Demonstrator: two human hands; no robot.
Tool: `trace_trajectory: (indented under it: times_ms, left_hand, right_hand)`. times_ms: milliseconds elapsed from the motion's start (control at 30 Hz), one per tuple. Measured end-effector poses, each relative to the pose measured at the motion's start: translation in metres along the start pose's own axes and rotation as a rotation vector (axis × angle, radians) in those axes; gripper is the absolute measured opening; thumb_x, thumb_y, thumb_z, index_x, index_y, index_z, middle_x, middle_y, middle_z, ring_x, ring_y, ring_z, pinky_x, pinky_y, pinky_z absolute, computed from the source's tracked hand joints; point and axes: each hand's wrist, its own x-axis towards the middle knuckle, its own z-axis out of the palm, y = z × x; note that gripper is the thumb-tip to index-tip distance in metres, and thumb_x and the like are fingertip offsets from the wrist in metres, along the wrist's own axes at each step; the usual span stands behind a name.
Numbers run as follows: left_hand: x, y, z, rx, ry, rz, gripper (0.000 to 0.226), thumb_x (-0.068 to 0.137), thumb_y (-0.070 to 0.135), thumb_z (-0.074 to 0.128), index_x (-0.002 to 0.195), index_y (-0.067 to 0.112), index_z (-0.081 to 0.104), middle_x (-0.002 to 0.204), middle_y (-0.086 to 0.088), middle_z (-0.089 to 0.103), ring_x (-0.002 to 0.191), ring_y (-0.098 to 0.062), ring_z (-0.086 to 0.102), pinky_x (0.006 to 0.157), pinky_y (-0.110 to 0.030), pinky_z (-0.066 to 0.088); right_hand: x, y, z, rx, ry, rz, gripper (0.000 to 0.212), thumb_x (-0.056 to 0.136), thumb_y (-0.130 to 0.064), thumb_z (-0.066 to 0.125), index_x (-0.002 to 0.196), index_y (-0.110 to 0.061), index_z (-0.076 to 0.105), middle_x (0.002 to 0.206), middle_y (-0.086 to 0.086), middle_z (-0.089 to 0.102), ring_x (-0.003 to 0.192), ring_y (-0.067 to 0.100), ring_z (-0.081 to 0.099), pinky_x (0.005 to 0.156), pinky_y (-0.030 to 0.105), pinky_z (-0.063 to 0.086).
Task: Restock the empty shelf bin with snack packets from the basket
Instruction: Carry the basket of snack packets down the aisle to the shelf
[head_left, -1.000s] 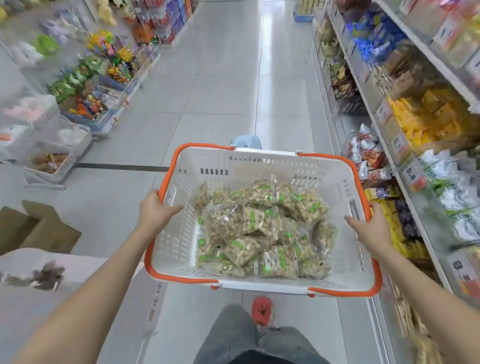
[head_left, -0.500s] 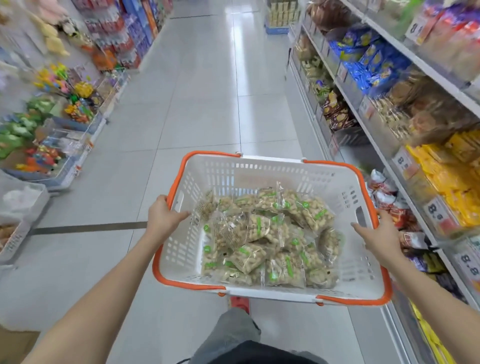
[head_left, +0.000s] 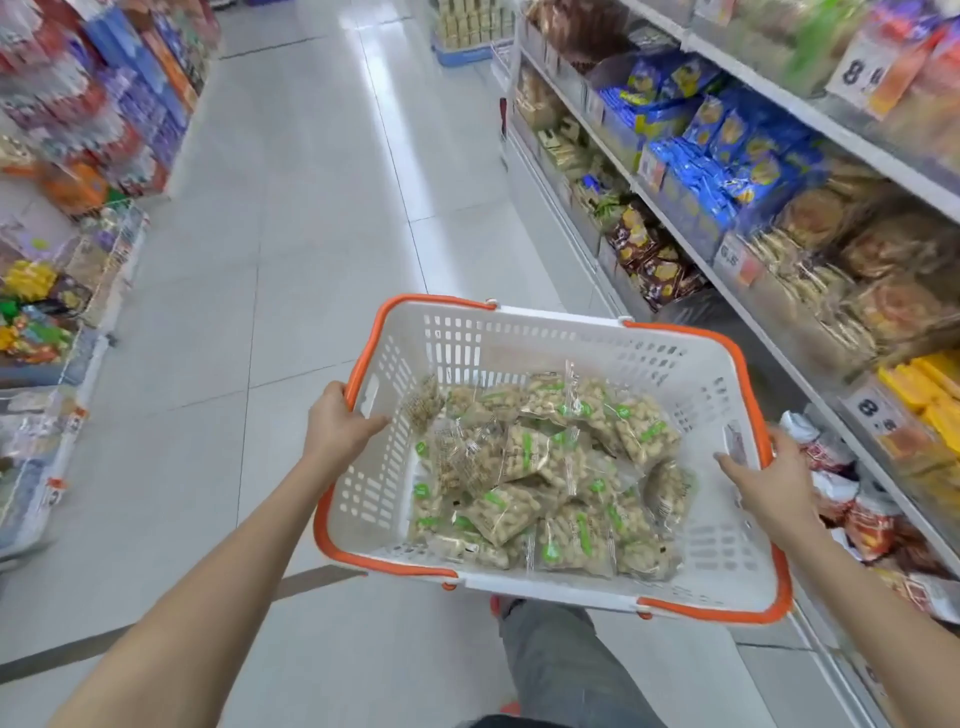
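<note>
I carry a white plastic basket (head_left: 519, 338) with orange rims in front of me, level at waist height. Several clear snack packets (head_left: 545, 467) with green labels and pale nuts lie heaped in its bottom. My left hand (head_left: 337, 426) grips the basket's left rim, thumb inside the wall. My right hand (head_left: 769, 473) grips the right rim, fingers over the edge. A dark gap in the lower shelf (head_left: 696, 312) shows just beyond the basket's far right corner; whether it is an empty bin I cannot tell.
Stocked shelves (head_left: 779, 197) with blue, brown and yellow packets run along the right. Low displays of toys and goods (head_left: 62, 270) line the left. A tiled aisle floor (head_left: 322, 208) stretches ahead. My leg (head_left: 561, 665) shows below the basket.
I have walked forward along the aisle with the basket; the shelves on the right have slid closer and the left displays passed behind. Both hands keep their hold.
</note>
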Motion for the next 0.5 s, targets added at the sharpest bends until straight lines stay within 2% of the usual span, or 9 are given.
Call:
trace_trajectory:
  times_ms: [100,233,367,500]
  left_hand:
    - [0.06,0.026,0.017,0.033,-0.025,0.012,0.039,0.073,0.02,0.078,0.095,0.008,0.048,0.079,-0.004,0.053,0.061,-0.013,0.049,0.047,-0.022,0.035]
    - [0.131,0.07,0.03,0.088,-0.06,0.054,0.039,0.074,0.019,0.078,0.094,0.006,0.048,0.075,-0.001,0.049,0.061,-0.014,0.047,0.047,-0.024,0.034]
    - [0.186,0.113,0.041,0.153,-0.094,0.127,0.039,0.073,0.021,0.078,0.091,0.005,0.048,0.081,-0.008,0.053,0.065,-0.02,0.048,0.048,-0.024,0.032]
    - [0.231,0.157,0.066,0.186,-0.179,0.215,0.04,0.073,0.02,0.078,0.092,0.006,0.046,0.082,-0.009,0.054,0.065,-0.019,0.049,0.048,-0.023,0.033]
  right_hand:
    - [0.038,-0.014,0.021,0.042,0.037,0.047,0.049,0.078,-0.016,0.076,0.119,-0.008,0.049,0.104,0.008,0.06,0.089,0.028,0.058,0.08,0.045,0.049]
    - [0.076,-0.027,0.039,0.071,0.057,0.096,0.045,0.08,-0.011,0.074,0.118,-0.002,0.052,0.103,0.009,0.059,0.088,0.023,0.054,0.077,0.035,0.041]
    - [0.098,-0.038,0.044,0.098,0.104,0.184,0.05,0.08,-0.013,0.074,0.122,-0.004,0.049,0.11,0.014,0.062,0.095,0.03,0.059,0.084,0.043,0.047]
    - [0.109,-0.044,0.047,0.161,0.153,0.262,0.053,0.081,-0.011,0.074,0.125,-0.009,0.045,0.108,0.008,0.06,0.097,0.031,0.059,0.088,0.048,0.048]
